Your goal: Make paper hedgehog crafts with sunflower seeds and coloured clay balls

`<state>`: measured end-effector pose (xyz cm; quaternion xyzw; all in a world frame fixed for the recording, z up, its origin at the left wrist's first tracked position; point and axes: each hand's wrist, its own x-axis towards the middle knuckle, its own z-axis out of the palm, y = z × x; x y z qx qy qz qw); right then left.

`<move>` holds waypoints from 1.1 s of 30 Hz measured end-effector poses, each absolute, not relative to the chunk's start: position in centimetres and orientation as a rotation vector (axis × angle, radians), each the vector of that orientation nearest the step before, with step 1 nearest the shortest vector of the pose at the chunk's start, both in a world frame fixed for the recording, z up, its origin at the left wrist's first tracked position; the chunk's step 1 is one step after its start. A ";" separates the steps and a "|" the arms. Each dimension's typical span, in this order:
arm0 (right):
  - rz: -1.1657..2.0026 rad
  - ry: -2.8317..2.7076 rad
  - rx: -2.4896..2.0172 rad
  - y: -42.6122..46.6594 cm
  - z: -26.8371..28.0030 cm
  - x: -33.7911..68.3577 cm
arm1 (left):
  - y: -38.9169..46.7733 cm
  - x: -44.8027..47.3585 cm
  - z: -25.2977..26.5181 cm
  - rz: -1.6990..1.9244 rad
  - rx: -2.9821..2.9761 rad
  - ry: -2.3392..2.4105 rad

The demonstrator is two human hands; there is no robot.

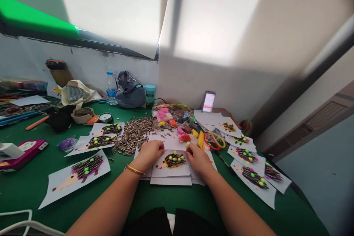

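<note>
A card with a hedgehog picture (174, 171) lies before me on a stack of white paper (171, 181). The hedgehog's back is made of striped sunflower seeds with light green clay balls on it. My left hand (149, 153) is closed at the card's upper left corner, its fingertips curled together; whether they grip the card or a tiny piece, I cannot make out. At the upper right corner is my right hand (199, 158), closed, with a small lump of light green clay (188, 143) at its fingertips.
Beyond my hands are a heap of sunflower seeds (135, 132), bagged coloured clay (173, 114) and scissors (212, 141). More hedgehog cards lie left (80, 173) and right (256, 182). A bottle (111, 90), a grey-blue bag (129, 94) and a phone (208, 102) stand by the wall.
</note>
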<state>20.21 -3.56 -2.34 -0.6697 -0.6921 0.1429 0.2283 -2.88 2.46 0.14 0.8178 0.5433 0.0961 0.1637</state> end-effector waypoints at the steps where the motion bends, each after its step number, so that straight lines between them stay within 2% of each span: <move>1: 0.410 -1.893 -1.844 -3.6 -2.3 20.2 | 2.4 -2.9 0.2 0.273 2.329 1.550; 15: 0.420 -1.901 -1.724 -3.6 -2.4 20.4 | 2.2 -3.1 0.6 0.330 2.266 1.561; 33: 0.770 -1.587 -1.598 -2.8 -3.0 20.7 | 3.0 -3.2 0.1 0.419 2.181 1.511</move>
